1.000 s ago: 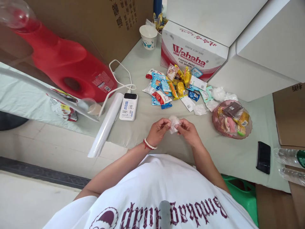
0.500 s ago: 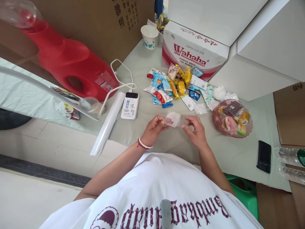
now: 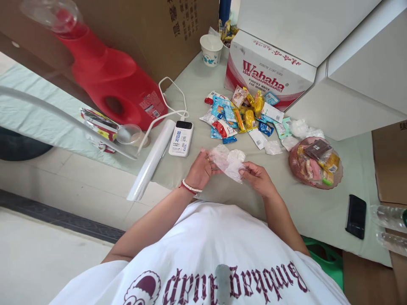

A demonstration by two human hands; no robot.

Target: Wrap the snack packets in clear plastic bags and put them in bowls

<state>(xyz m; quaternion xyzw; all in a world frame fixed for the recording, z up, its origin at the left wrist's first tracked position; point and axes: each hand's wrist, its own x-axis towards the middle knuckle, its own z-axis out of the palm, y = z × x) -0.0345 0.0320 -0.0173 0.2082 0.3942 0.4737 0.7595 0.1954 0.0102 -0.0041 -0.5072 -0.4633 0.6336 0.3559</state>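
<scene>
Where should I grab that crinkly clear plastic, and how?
Perhaps pinch the clear plastic lightly by its far edge, coming from the side of the snack packets: that thin, crumpled edge looks free, while the left hand and right hand are at its two ends.

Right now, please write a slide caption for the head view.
Right hand pinches clear plastic, left hand touching it, before wrapped snacks.

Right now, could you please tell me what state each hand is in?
Left hand: open, at the left edge of the plastic.
Right hand: closed, pinching the plastic.
</scene>
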